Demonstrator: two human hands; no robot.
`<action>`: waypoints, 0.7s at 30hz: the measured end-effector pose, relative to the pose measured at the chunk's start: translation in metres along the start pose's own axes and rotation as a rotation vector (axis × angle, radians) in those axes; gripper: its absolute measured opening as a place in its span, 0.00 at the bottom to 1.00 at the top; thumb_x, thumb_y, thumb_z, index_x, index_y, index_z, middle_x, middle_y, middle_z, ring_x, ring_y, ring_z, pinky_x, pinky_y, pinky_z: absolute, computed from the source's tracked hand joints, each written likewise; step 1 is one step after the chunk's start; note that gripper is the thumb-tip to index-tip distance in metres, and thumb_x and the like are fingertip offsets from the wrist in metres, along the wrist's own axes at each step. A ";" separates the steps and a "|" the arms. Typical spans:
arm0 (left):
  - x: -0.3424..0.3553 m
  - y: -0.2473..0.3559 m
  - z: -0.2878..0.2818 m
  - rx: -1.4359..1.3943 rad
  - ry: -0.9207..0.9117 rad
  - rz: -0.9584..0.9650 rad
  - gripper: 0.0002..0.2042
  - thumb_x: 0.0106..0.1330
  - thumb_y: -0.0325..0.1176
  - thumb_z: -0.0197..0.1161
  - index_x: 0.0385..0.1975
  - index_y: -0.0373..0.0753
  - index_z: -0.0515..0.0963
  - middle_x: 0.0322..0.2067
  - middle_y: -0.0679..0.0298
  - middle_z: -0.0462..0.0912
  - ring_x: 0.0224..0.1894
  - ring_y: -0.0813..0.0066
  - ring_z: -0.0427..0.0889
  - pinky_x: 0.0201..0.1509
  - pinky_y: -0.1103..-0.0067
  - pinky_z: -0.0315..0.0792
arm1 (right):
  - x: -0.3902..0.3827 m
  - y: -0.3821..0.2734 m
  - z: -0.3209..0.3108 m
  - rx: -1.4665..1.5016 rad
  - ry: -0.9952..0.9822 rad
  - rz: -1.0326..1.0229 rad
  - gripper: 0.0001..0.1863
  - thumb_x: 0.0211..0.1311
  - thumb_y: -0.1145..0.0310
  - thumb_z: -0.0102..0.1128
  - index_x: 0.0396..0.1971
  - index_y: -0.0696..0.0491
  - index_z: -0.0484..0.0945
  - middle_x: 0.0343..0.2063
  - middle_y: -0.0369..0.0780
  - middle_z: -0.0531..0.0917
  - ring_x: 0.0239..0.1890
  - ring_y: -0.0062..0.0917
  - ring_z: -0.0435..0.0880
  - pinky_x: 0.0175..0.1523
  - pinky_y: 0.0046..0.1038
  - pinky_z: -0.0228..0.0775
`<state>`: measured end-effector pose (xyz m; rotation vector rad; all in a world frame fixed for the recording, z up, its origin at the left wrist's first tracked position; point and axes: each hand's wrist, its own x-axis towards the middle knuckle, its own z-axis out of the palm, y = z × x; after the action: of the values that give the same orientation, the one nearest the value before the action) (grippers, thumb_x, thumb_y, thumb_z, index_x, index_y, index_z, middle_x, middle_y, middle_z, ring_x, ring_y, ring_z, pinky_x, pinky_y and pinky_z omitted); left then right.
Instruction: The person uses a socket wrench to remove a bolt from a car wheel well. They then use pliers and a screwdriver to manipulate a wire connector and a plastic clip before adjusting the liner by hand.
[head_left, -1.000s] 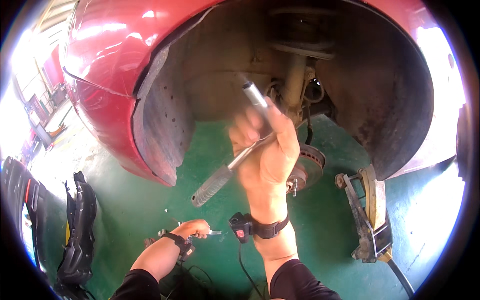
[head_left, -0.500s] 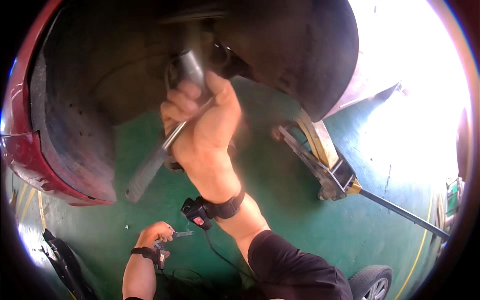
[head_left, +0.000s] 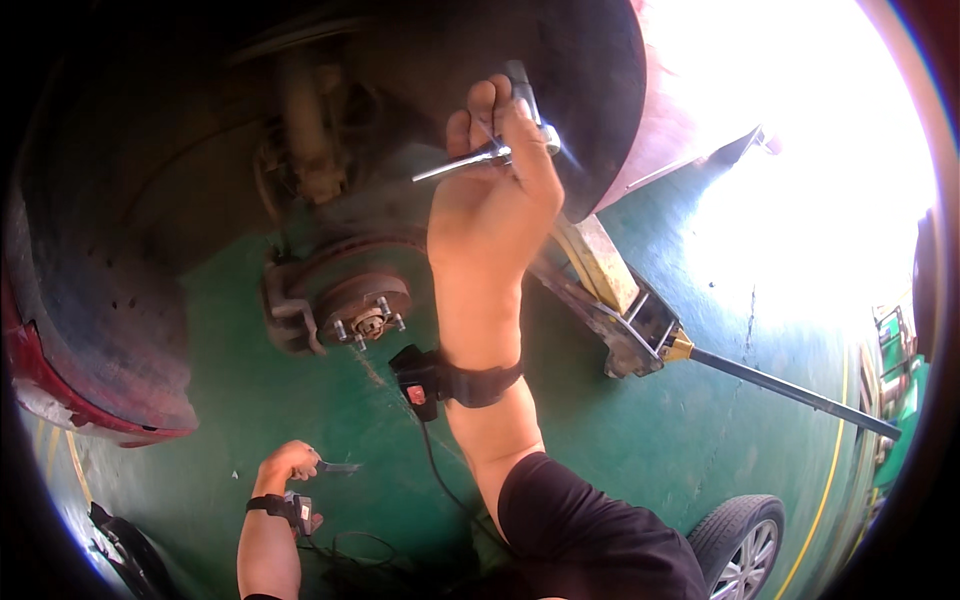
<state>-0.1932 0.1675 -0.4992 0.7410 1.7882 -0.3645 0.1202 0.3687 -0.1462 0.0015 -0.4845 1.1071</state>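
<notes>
Fingers [head_left: 482, 97] of the right hand [head_left: 485, 215] curl loosely around a ratchet wrench [head_left: 468, 164], thumb pressed along its head, leaving little gap. From them the bright shaft runs left and slightly down; whether a darker grip continues beyond it is hard to tell against the shadow. Crosswise to this long axis, a socket [head_left: 519, 78] sticks up just beyond the thumb, pointing away from the wheel hub [head_left: 370, 322], whose bare studs lie below and to the left of these fingers, well apart from them. Which hand is nearer the hub in depth cannot be judged.

Palm side shows; the wrist is nearly straight, and the forearm, banded by a black strap device [head_left: 415, 383], rises from below. Behind and left of the fingers stands a suspension strut [head_left: 312, 130], dim inside the wheel arch. Below and right of them, a floor jack [head_left: 650, 335] angles its long handle away. Far below left, the left hand [head_left: 289, 461] closes on a flat grey tool [head_left: 338, 467] pointing right. Far below right, a wheel [head_left: 748, 555] rests on the green floor [head_left: 560, 450].
</notes>
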 end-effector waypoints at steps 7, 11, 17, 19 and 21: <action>-0.025 0.013 -0.011 0.027 0.003 0.036 0.13 0.70 0.28 0.54 0.50 0.39 0.83 0.33 0.65 0.86 0.21 0.82 0.74 0.21 0.81 0.64 | 0.022 -0.006 -0.025 -0.020 0.087 -0.062 0.23 0.64 0.78 0.69 0.58 0.63 0.74 0.42 0.38 0.80 0.44 0.20 0.79 0.55 0.22 0.70; -0.025 0.027 -0.006 -0.007 -0.008 0.020 0.14 0.72 0.30 0.53 0.51 0.42 0.83 0.31 0.64 0.85 0.21 0.81 0.74 0.22 0.80 0.66 | 0.034 -0.002 -0.044 -0.073 0.259 -0.003 0.23 0.63 0.77 0.71 0.55 0.63 0.74 0.41 0.36 0.80 0.42 0.18 0.78 0.53 0.22 0.71; -0.012 0.049 0.003 0.036 0.164 0.067 0.15 0.71 0.31 0.51 0.51 0.42 0.84 0.33 0.59 0.86 0.27 0.77 0.81 0.25 0.77 0.70 | 0.041 0.003 -0.070 -0.208 0.337 -0.148 0.22 0.64 0.79 0.69 0.54 0.61 0.69 0.39 0.36 0.80 0.37 0.16 0.75 0.48 0.19 0.70; -0.007 0.056 0.005 0.051 0.252 0.041 0.16 0.71 0.31 0.51 0.52 0.42 0.84 0.34 0.59 0.87 0.28 0.75 0.83 0.28 0.76 0.72 | 0.046 0.003 -0.082 -0.239 0.358 -0.137 0.23 0.63 0.79 0.69 0.54 0.61 0.69 0.38 0.35 0.80 0.36 0.15 0.75 0.46 0.19 0.70; -0.002 0.062 0.008 0.072 0.276 0.092 0.16 0.72 0.32 0.51 0.53 0.42 0.83 0.35 0.59 0.87 0.29 0.74 0.83 0.30 0.75 0.74 | 0.053 0.001 -0.096 -0.302 0.396 -0.101 0.22 0.61 0.78 0.68 0.52 0.61 0.70 0.37 0.35 0.80 0.36 0.15 0.75 0.44 0.19 0.68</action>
<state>-0.1470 0.2093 -0.4935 0.9587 1.9984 -0.2765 0.1735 0.4371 -0.2126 -0.4459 -0.2867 0.8973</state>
